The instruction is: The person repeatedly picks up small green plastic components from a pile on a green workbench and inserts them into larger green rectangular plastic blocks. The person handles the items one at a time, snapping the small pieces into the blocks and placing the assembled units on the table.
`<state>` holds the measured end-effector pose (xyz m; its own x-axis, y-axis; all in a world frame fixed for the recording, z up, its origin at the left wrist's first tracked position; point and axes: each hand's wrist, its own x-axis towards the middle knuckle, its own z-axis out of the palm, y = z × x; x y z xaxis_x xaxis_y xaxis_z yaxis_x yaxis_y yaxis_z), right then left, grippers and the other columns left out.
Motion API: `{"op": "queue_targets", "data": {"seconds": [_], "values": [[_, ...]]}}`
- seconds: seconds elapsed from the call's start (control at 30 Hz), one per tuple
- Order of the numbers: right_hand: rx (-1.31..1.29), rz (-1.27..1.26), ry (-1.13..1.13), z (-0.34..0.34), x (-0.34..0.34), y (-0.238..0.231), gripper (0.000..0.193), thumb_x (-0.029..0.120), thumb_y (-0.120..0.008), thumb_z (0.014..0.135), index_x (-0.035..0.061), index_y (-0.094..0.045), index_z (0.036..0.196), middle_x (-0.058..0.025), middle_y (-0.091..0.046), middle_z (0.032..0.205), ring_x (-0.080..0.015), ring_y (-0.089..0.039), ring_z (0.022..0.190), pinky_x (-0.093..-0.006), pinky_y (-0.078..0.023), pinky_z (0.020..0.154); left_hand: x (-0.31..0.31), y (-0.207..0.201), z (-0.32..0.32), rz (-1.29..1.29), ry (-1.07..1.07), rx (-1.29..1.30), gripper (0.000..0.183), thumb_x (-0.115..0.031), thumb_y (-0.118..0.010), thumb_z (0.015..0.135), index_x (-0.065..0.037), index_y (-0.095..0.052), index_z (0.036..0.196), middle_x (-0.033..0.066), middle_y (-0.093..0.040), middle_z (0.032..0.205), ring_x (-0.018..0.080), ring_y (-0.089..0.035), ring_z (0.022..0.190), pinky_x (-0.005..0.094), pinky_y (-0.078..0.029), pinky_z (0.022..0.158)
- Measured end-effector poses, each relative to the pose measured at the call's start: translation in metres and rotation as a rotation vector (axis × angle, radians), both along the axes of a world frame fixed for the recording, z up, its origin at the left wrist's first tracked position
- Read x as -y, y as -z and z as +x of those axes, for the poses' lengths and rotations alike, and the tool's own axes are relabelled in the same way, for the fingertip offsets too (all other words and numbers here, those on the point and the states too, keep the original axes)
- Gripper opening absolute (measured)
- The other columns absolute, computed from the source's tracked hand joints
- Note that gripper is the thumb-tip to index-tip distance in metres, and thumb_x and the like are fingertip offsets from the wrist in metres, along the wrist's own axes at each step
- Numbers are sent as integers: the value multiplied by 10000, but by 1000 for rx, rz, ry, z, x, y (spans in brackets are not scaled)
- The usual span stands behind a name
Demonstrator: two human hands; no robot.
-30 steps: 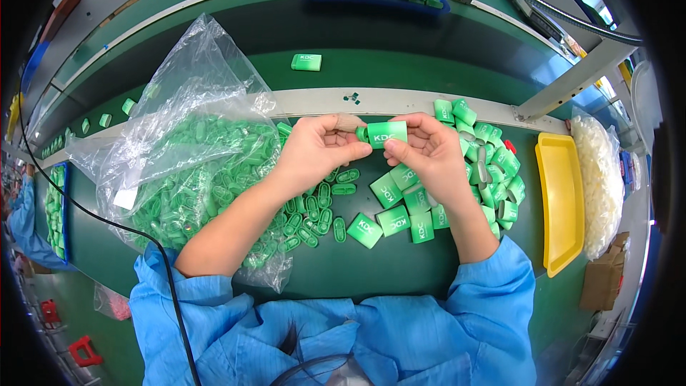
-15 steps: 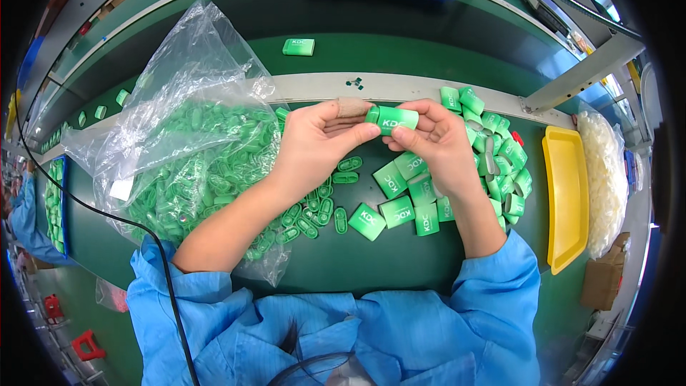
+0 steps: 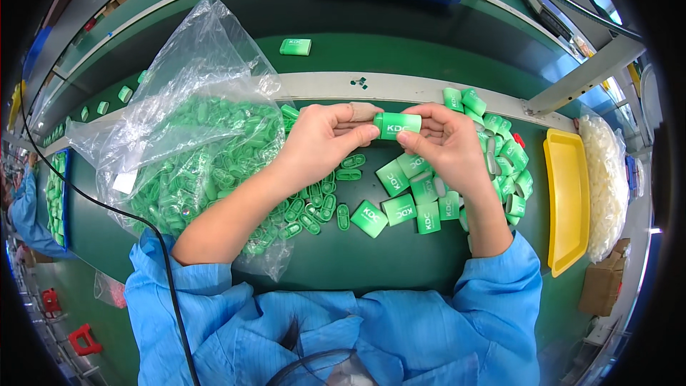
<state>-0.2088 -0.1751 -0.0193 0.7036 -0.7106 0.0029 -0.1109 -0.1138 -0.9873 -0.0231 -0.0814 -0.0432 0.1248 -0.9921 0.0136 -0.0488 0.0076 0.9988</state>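
Observation:
A short green casing (image 3: pixel 397 126) with white lettering is held level between both hands over the bench. My left hand (image 3: pixel 321 134), with a tan wrap on one finger, is closed at its left end. My right hand (image 3: pixel 449 141) pinches the right end between thumb and fingers. Loose oval green rings or caps (image 3: pixel 344 217) lie below my left hand, beside a clear plastic bag (image 3: pixel 214 50) holding many more. Near and under my right hand are flat green casings (image 3: pixel 369 219), with a heap of them (image 3: pixel 513 154) farther right. The inside of the held casing is hidden.
A yellow tray (image 3: pixel 552 204) and a bag of whitish parts (image 3: pixel 602 179) stand at right. A metal post (image 3: pixel 564 86) rises behind. One casing (image 3: pixel 295 47) lies on the green strip beyond the pale rail. A black cable (image 3: pixel 166 246) crosses my left sleeve. Another person's blue sleeve (image 3: pixel 30 204) shows far left.
The green end piece that stuck out at the casing's left end no longer stands apart from it. Both hands and the casing have shifted slightly right.

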Motion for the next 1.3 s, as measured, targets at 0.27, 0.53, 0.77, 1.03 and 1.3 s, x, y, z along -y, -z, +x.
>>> {"op": "queue_targets", "data": {"seconds": [0.27, 0.53, 0.77, 1.03, 1.3], "values": [[61, 159, 7, 0, 3, 1, 241, 19, -683, 813, -44, -588, 1025, -98, -677, 903, -117, -643, 775, -240, -534, 692, 0, 4, -1, -25, -26, -135, 314, -86, -625, 883, 38, -590, 1170, 81, -653, 1058, 110, -619, 939, 251, -513, 832], [51, 176, -19, 2, 2, 11, 238, 29, -672, 830, -46, -581, 1037, -85, -672, 897, -110, -634, 758, -239, -535, 684, -2, 8, -8, -88, -76, -129, 281, -98, -632, 876, 46, -611, 1116, 82, -680, 971, 109, -637, 883, 244, -516, 785], [122, 175, 3, 2, 0, 15, 270, 5, -672, 821, -49, -579, 1068, -100, -668, 938, -118, -639, 794, -243, -539, 716, -5, -1, -8, -146, -112, 129, 221, -76, -651, 843, 42, -644, 1030, 135, -705, 868, 145, -686, 818, 260, -535, 737], [150, 103, -44, -1, 1, 11, 282, -27, -666, 811, -67, -583, 1078, -118, -662, 949, -140, -645, 843, -257, -544, 758, -12, -12, -9, -168, -133, 288, 271, -62, -675, 831, 28, -649, 1085, 102, -706, 903, 99, -657, 818, 237, -537, 753], [121, 3, 26, 2, -6, 8, 287, -32, -673, 805, -73, -587, 1076, -113, -660, 955, -142, -647, 856, -253, -542, 772, -9, -8, -9, -155, -171, 310, 276, -67, -688, 820, 28, -653, 1077, 117, -710, 898, 91, -660, 809, 227, -540, 721]]}}
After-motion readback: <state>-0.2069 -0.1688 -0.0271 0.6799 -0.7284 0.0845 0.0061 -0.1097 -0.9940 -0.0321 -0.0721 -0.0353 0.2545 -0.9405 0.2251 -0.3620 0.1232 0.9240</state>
